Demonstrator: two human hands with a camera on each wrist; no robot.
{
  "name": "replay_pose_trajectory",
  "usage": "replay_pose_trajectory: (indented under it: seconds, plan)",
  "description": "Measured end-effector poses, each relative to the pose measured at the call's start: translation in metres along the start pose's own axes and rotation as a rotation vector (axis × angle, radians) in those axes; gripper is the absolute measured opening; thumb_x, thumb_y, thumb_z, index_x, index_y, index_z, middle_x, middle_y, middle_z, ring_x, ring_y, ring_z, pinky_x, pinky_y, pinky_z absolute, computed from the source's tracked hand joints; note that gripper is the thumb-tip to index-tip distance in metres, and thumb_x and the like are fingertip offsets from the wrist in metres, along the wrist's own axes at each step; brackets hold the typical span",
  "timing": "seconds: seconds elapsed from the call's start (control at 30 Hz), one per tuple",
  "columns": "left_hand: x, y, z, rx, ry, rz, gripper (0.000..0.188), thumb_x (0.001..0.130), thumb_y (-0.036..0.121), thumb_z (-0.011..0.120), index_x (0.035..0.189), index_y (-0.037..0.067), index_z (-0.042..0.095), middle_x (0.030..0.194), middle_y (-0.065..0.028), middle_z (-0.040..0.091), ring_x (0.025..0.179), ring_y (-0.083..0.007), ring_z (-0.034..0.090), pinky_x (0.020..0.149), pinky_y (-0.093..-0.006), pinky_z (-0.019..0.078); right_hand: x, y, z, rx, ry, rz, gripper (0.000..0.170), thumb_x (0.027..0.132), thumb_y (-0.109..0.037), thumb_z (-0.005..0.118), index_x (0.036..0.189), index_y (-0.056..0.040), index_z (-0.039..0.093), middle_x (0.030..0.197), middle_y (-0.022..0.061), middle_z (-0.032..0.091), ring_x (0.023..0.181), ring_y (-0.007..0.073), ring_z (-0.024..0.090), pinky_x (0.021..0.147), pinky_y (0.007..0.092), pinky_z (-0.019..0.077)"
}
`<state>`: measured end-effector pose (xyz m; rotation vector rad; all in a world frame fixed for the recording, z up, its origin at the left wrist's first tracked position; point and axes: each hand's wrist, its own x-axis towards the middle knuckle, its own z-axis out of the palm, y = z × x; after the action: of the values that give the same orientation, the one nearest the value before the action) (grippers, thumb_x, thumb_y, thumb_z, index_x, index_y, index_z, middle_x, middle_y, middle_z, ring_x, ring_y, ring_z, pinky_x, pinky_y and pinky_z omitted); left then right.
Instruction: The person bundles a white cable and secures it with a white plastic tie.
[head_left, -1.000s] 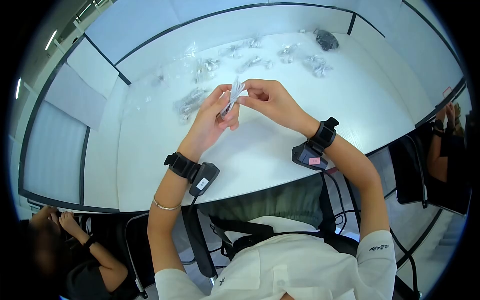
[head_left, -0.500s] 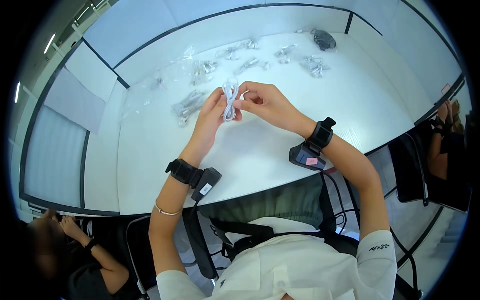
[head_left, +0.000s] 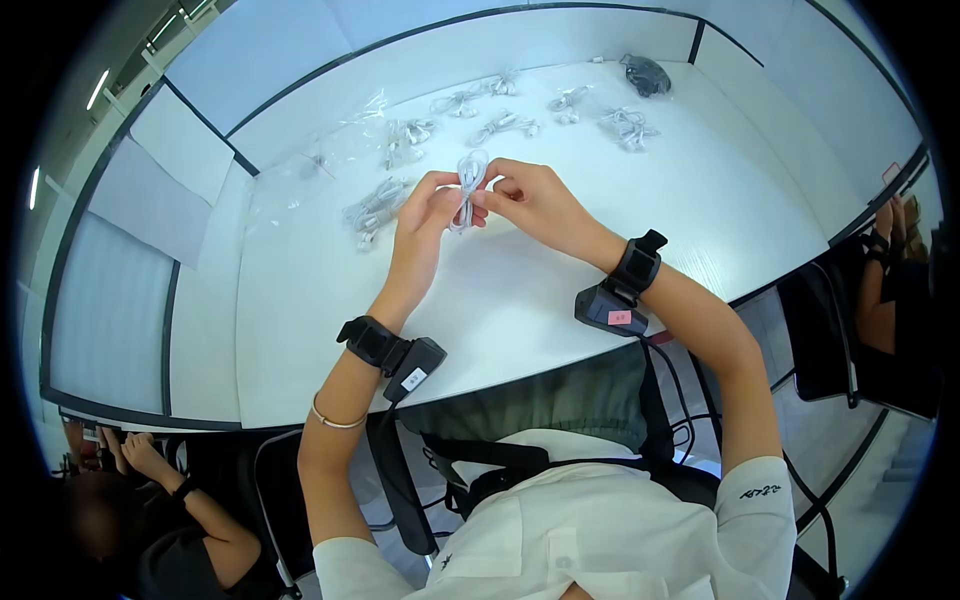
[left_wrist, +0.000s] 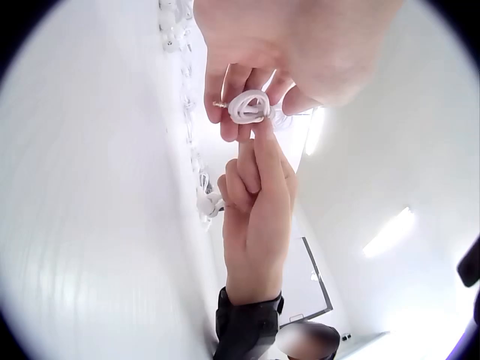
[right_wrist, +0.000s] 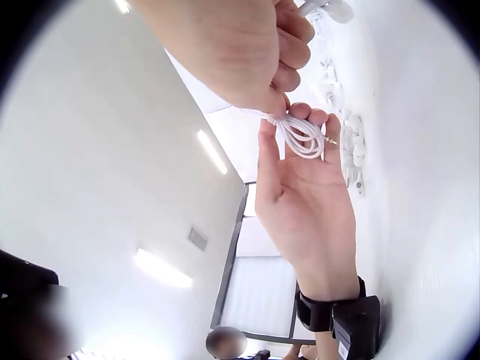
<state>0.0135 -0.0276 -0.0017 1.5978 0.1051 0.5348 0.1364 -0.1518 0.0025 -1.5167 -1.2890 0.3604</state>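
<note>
A coiled white cable (head_left: 472, 168), gathered at its middle into loops, is held up over the table between both hands. My left hand (head_left: 425, 215) grips it from the left, its fingers behind the loops and its thumb in front. From the other side, the thumb and forefinger of my right hand (head_left: 540, 205) pinch the gathered middle. In the right wrist view the cable loops (right_wrist: 304, 145) lie against the left fingers, and a small gold-coloured plug (right_wrist: 331, 140) sticks out of them. The left wrist view shows the loops (left_wrist: 234, 109) end-on at the right fingertips.
Bagged white cables (head_left: 378, 205) lie left of the hands, with more bundles (head_left: 628, 128) across the back. A black item in clear plastic (head_left: 646, 76) sits at the back right. Clear bags (head_left: 290, 180) lie at the left. Low partitions (head_left: 480, 45) border the white table (head_left: 700, 220).
The cable bundle has turned from tilted to nearly upright, then shifted slightly right and up over the last half second. Both hands have kept hold of it.
</note>
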Motion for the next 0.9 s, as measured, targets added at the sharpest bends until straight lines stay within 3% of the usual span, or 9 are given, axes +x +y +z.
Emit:
replay_pose_trajectory:
  seconds: [0.2, 0.43, 0.63, 0.73, 0.9]
  plan:
    - [-0.001, -0.003, -0.001, -0.027, -0.044, -0.017, 0.018, 0.094, 0.014, 0.045, 0.108, 0.003, 0.048, 0.082, -0.0076, 0.059, 0.076, -0.0132, 0.055, 0.074, -0.0272, 0.0443, 0.001, -0.004, -0.001, -0.244, 0.066, -0.006, 0.02, 0.087, -0.023, 0.059, 0.08, -0.0038, 0.058, 0.048, 0.0066, 0.049, 0.042, 0.0172, 0.042, 0.045, 0.0317, 0.0302]
    - [-0.002, -0.002, -0.001, -0.088, -0.023, -0.141, 0.025, 0.095, 0.019, 0.044, 0.115, 0.005, 0.047, 0.081, -0.0039, 0.056, 0.074, -0.0102, 0.051, 0.076, -0.0263, 0.0426, 0.001, -0.008, -0.003, -0.335, 0.067, -0.033, 0.021, 0.087, -0.025, 0.058, 0.081, -0.0051, 0.06, 0.053, 0.0081, 0.055, 0.046, 0.0224, 0.049, 0.046, 0.034, 0.0348]
    - [0.0, -0.012, 0.0, -0.019, -0.002, -0.066, 0.028, 0.095, 0.019, 0.044, 0.118, 0.004, 0.045, 0.078, -0.0002, 0.05, 0.07, -0.0079, 0.041, 0.074, -0.024, 0.0401, 0.001, -0.01, 0.001, -0.43, 0.08, -0.082, 0.02, 0.088, -0.025, 0.057, 0.081, -0.0062, 0.06, 0.06, 0.0078, 0.06, 0.052, 0.025, 0.055, 0.049, 0.0343, 0.0399]
    - [-0.001, -0.007, -0.001, 0.075, -0.065, -0.015, 0.031, 0.095, 0.02, 0.044, 0.121, 0.003, 0.044, 0.08, -0.0024, 0.052, 0.069, -0.0087, 0.044, 0.072, -0.0244, 0.0412, 0.002, -0.01, 0.0, -0.407, 0.068, -0.065, 0.02, 0.088, -0.025, 0.057, 0.081, -0.0065, 0.059, 0.06, 0.0068, 0.061, 0.051, 0.0241, 0.056, 0.048, 0.0333, 0.0399]
    - [0.001, -0.004, -0.002, -0.015, -0.14, 0.004, 0.033, 0.094, 0.019, 0.045, 0.123, 0.001, 0.044, 0.089, -0.009, 0.058, 0.072, -0.0131, 0.054, 0.073, -0.0273, 0.0453, 0.001, -0.013, -0.005, -0.383, 0.066, -0.067, 0.021, 0.088, -0.025, 0.056, 0.079, -0.0068, 0.059, 0.059, 0.0057, 0.061, 0.049, 0.0232, 0.055, 0.047, 0.0328, 0.0395]
